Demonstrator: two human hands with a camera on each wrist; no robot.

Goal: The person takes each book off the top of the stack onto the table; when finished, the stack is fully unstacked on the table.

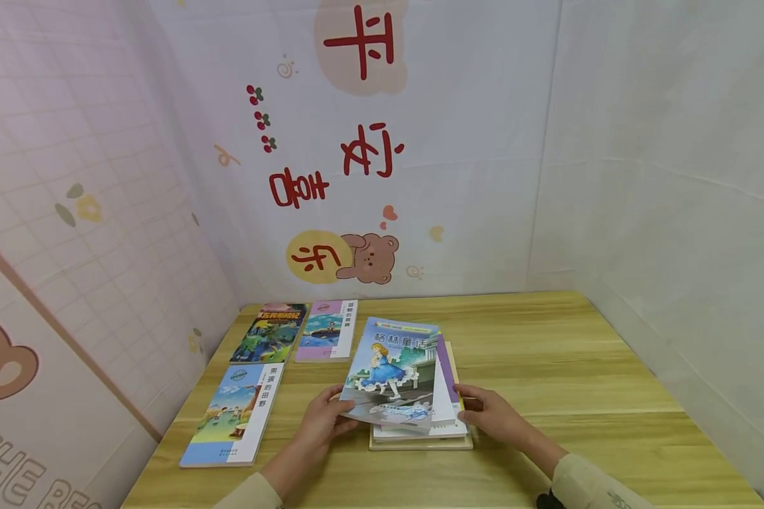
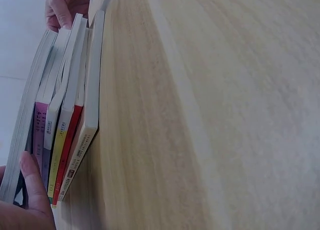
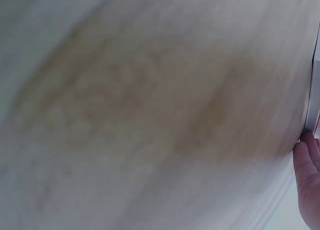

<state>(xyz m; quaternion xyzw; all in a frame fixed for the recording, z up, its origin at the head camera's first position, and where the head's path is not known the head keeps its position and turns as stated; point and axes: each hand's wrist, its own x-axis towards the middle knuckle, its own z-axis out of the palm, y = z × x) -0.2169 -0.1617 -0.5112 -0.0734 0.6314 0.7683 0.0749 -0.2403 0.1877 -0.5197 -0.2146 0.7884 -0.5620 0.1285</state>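
Note:
My left hand (image 1: 321, 423) grips the lower left corner of a blue-covered storybook (image 1: 388, 375) showing a girl in a blue dress. This book lies tilted over a stack of several books, its left side raised. In the left wrist view, the left thumb (image 2: 32, 182) is at the gap between the top book (image 2: 27, 115) and the purple-spined book (image 2: 40, 125) under it. Yellow, red and cream spines show lower down. My right hand (image 1: 493, 417) touches the right edge of the stack, its fingertips (image 3: 302, 147) against the book edges.
Left of the stack lie three separate books: a dark colourful one (image 1: 270, 332), a pink one (image 1: 325, 331) and a blue-and-white one (image 1: 232, 413). The wooden table (image 1: 579, 382) meets a cloth-covered wall (image 1: 471, 177) at the back and sides.

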